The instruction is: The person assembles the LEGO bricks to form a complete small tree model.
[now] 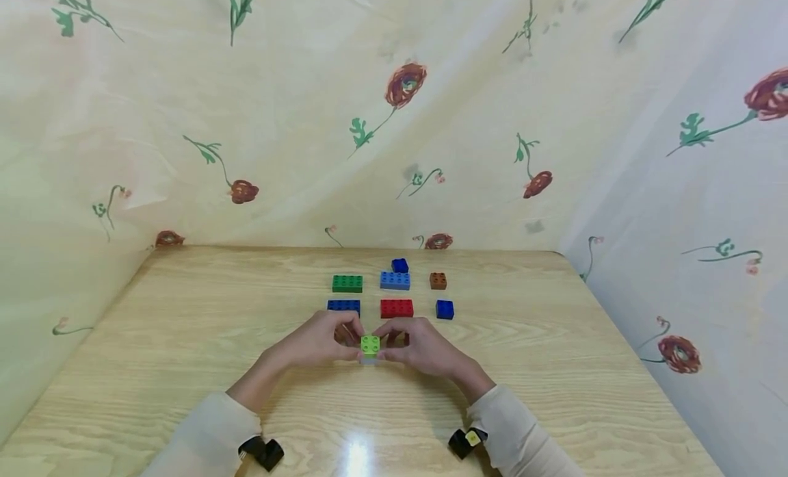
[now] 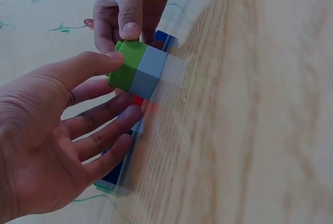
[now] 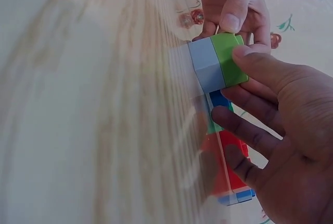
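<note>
Pinching green block [image 1: 370, 345] from both sides w/ L hand [image 1: 317, 341] & R hand [image 1: 423, 347], seated on grey block [image 2: 148, 73], mid table [image 1: 166, 326], on near side of red block [image 1: 397, 308] & dk blue block [image 1: 343, 306]

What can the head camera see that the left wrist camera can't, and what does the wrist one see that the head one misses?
Only the head view shows the brown block and pale sleeves. Only the left wrist view shows the palm of the left hand. Both show that hand and the right hand holding the lime block atop the grey block.
</note>
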### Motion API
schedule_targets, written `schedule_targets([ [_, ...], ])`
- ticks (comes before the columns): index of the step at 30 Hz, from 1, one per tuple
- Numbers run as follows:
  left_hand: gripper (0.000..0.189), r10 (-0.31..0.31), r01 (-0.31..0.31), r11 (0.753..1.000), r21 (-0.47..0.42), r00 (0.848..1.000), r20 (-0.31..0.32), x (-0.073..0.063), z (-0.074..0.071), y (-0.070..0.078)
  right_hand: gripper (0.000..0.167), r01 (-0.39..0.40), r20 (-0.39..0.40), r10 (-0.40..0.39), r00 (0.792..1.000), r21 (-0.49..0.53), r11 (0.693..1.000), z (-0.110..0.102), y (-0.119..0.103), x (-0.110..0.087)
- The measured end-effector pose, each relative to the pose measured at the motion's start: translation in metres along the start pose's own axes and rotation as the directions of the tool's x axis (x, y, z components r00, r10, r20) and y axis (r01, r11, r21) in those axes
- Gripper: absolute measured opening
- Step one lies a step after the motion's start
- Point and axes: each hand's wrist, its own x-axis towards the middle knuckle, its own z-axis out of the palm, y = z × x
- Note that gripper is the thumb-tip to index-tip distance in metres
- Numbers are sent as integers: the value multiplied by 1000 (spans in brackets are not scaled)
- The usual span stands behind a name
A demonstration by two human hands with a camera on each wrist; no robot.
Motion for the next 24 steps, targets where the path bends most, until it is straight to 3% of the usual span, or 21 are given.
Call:
schedule_targets([
  [7, 23, 0, 0, 1000, -17, 1000, 10, 0, 1, -1, 28, -23, -13, 23, 1000, -31, 999, -7, 1, -3],
  [14, 23, 3, -3, 1000, -5, 1000, 3, 2, -2, -1, 30, -12, -117, -2, 993, -117, 993, -35, 7, -9],
  [24, 23, -4, 4, 1000, -18, 1000, 0, 0, 2, -1, 31, -128, -276, 88, 957, -127, 984, -81, 39, -20],
])
